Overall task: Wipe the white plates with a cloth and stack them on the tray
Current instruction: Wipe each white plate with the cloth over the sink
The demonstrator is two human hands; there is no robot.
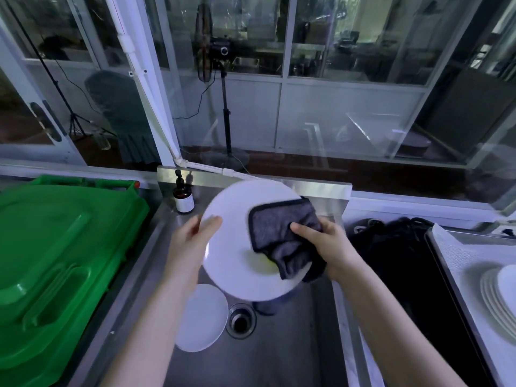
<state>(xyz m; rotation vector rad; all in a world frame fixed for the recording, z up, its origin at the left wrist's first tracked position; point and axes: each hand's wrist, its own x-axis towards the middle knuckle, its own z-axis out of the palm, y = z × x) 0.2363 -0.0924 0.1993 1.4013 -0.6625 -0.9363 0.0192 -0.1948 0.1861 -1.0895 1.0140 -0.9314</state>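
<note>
I hold a large white plate [231, 244] tilted above the steel sink [293, 344]. My left hand [192, 241] grips its left rim, thumb on the face. My right hand [326, 244] holds a dark grey cloth [279, 236] and presses it against the plate's right half. A second white plate [205, 317] lies in the sink below, partly hidden by my left forearm. At the far right a stack of white plates [499, 297] sits on a tray [458, 252].
A green plastic bin [55, 261] fills the left side. A brown pump bottle [183, 195] stands at the sink's back left corner. The drain [240, 319] is in the sink floor. A black surface [405, 275] separates sink and tray.
</note>
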